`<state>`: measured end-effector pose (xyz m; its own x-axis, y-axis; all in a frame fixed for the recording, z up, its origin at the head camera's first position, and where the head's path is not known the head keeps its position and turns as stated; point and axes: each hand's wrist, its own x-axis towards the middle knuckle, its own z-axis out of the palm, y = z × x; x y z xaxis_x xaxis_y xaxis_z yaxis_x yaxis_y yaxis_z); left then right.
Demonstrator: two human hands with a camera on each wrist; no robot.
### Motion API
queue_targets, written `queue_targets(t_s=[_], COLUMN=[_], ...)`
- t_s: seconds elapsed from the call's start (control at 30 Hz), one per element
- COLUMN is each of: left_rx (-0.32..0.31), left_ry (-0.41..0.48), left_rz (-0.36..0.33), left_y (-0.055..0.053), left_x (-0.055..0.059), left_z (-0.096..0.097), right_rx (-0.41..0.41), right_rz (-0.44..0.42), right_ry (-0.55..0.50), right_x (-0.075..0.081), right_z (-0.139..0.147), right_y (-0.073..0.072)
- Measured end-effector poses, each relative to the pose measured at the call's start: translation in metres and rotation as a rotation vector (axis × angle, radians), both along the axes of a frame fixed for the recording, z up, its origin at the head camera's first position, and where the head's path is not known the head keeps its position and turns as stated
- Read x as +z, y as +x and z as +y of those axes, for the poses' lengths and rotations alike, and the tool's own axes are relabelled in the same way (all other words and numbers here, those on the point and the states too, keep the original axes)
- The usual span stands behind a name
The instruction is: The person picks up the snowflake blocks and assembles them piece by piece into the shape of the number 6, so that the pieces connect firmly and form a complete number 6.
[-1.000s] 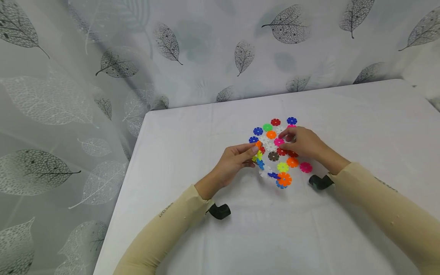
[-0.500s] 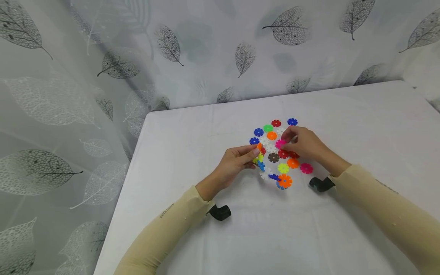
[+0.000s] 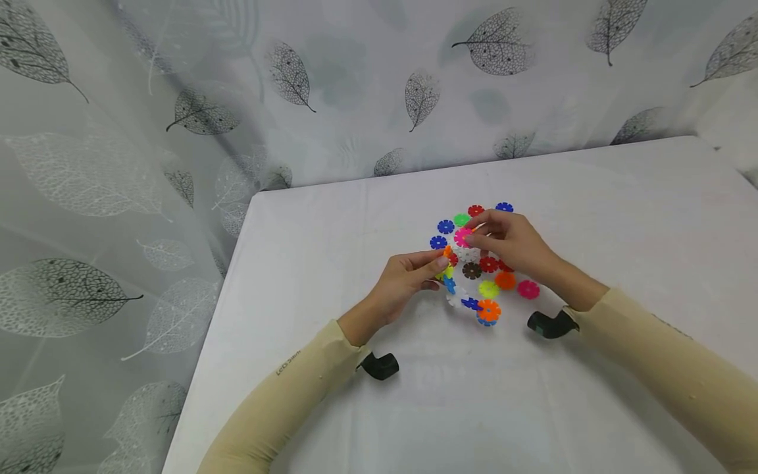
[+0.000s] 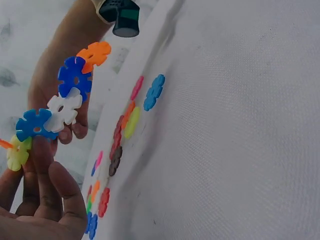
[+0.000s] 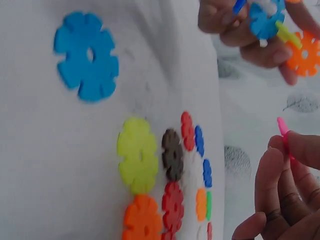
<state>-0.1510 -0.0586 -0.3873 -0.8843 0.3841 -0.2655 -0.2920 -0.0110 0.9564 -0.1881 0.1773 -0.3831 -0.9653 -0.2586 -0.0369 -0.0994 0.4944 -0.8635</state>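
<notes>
My left hand (image 3: pixel 408 280) pinches one end of a curved chain of linked plastic snowflake discs. Within that chain are a yellow disc (image 4: pixel 18 155), a light blue disc (image 4: pixel 36 125), a white disc (image 4: pixel 64 110), a dark blue disc (image 4: pixel 75 79) and an orange disc (image 4: pixel 95 55) at the far end. Between thumb and fingers, my right hand (image 3: pixel 512 243) pinches a loose pink disc (image 3: pixel 462 237), edge-on in the right wrist view. A small gap separates it from the chain's held end. My right hand covers some of the discs on the table.
Several loose discs lie flat beneath and behind the hands, among them a brown disc (image 3: pixel 472 270), a yellow disc (image 3: pixel 488 289) and a light blue disc (image 5: pixel 86 56). A white cloth (image 3: pixel 355 421) covers the table. Leaf-print curtains (image 3: pixel 331 85) hang behind and left.
My right hand has lifted the pink disc from among the loose ones and moved it left, closer to the chain. The left hand stays almost still with the chain.
</notes>
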Motion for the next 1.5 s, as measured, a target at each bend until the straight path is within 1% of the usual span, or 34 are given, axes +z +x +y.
queue_targets(t_s=[0.2, 0.3, 0.53, 0.77, 0.97, 1.17, 1.27, 1.5], left_rx=[0.004, -0.005, -0.015, -0.031, -0.055, -0.048, -0.056, -0.064], left_ry=[-0.014, -0.014, -0.007, -0.006, 0.011, 0.034, 0.053, 0.069], left_rz=[0.028, 0.038, 0.045, 0.04, 0.057, 0.034, 0.023, 0.012], left_y=[-0.001, -0.001, -0.001, 0.001, 0.001, 0.003, 0.004, 0.004], left_x=[0.0, 0.0, 0.0, -0.001, -0.001, 0.001, 0.003, 0.003], left_z=[0.0, 0.0, 0.001, 0.001, 0.0, 0.0, 0.0, 0.0], right_rx=[0.032, 0.042, 0.028, -0.004, 0.001, 0.006, 0.008, 0.022], right_rz=[0.057, 0.078, 0.074, 0.074, 0.094, 0.147, 0.175, 0.193], right_ry=[-0.086, -0.111, -0.143, -0.157, -0.177, -0.191, -0.2, -0.203], right_x=[0.007, 0.011, 0.017, 0.018, 0.019, 0.023, 0.025, 0.026], right_z=[-0.006, -0.008, -0.012, -0.014, -0.014, -0.015, -0.015, -0.015], right_y=[0.006, 0.007, 0.013, 0.017, 0.02, 0.024, 0.025, 0.026])
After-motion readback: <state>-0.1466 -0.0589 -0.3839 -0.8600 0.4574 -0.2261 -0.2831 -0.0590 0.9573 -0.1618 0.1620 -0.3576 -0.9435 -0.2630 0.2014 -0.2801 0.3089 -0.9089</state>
